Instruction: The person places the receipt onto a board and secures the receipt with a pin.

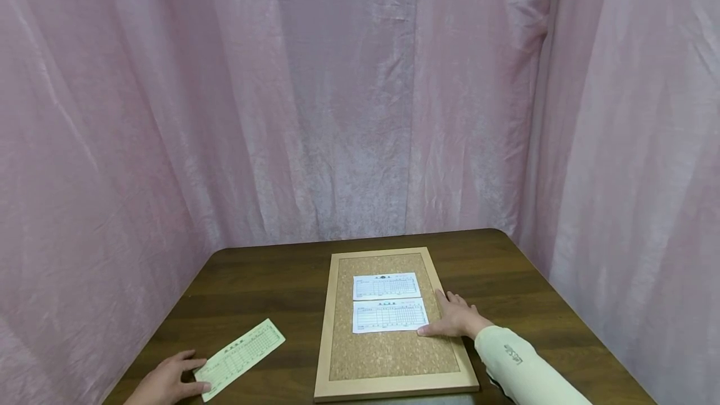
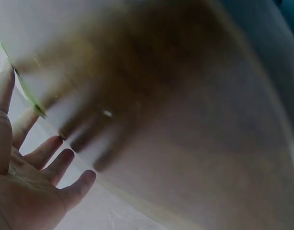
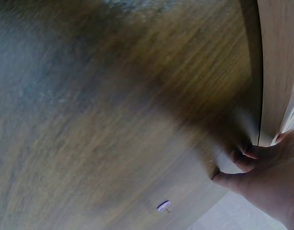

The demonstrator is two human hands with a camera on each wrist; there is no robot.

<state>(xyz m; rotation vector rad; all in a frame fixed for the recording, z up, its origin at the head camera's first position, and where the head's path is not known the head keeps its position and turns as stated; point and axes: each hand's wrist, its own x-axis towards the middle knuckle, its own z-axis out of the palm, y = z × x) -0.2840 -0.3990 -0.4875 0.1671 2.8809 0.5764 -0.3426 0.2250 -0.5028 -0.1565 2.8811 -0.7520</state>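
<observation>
My left hand [image 1: 169, 380] is at the table's front left, with thumb and index fingertips touching the left end of a pale green printed form slip [image 1: 242, 353]. The left wrist view shows the slip [image 2: 25, 88] nearly edge-on under those fingertips, the other fingers spread. A wood-framed cork board [image 1: 394, 355] lies flat on the table. On it are an upper white printed form [image 1: 386, 286] and a lower one [image 1: 388, 315]. My right hand [image 1: 454, 317] rests over the board's right frame, thumb at the lower form's right corner. Its other fingertips [image 3: 223, 177] touch the table beside the frame.
A purple-topped pushpin [image 3: 163, 206] lies on the dark wood table [image 1: 270, 286], seen in the right wrist view. Pink curtains [image 1: 337, 111] hang behind the table and along its sides.
</observation>
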